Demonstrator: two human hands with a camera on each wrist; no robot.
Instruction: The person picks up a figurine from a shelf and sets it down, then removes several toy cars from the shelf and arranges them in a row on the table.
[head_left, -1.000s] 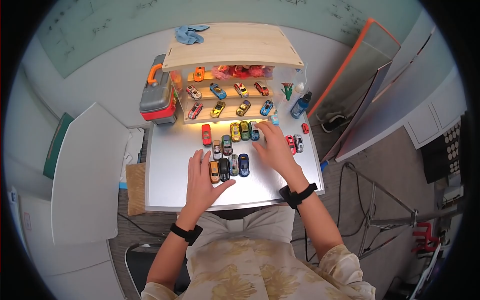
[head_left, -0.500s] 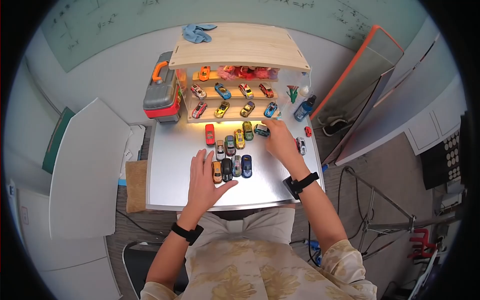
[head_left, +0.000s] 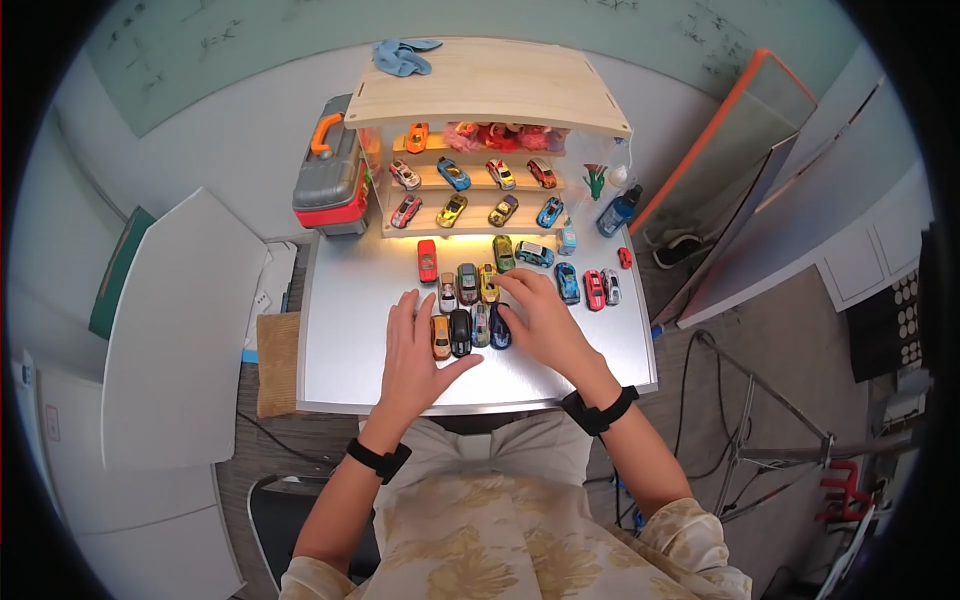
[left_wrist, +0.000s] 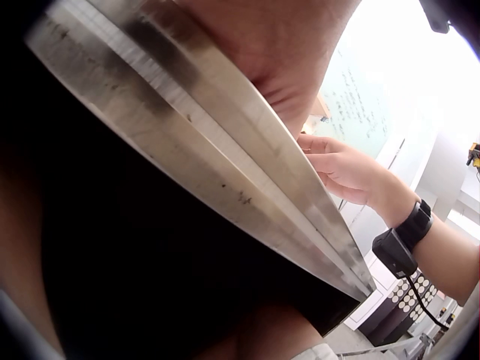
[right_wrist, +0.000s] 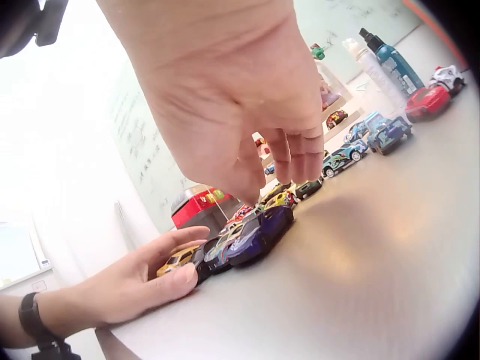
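Observation:
My left hand (head_left: 408, 338) lies on the metal tabletop (head_left: 350, 370), fingers spread and thumb out, beside the orange toy car (head_left: 441, 338). Its thumb reaches to the rear of the black toy car (head_left: 460, 332). Over the rows hovers my right hand (head_left: 545, 318), its index fingertip at the yellow toy car (head_left: 488, 285) and its thumb by the dark blue toy car (right_wrist: 259, 234). In the right wrist view a gap shows between that thumb and the bent fingers. Just beyond are a green toy car (head_left: 503, 252) and a teal toy car (head_left: 534, 253) turned sideways.
A wooden display shelf (head_left: 480, 85) with several toy cars stands at the back. On the right are a blue toy car (head_left: 567, 283), a red toy car (head_left: 594, 290) and a spray bottle (head_left: 618, 212). A grey toolbox (head_left: 331, 170) stands at the left.
My right hand turned the teal car sideways, let it go, then moved left and nearer to the yellow car. My left hand stays beside the orange car.

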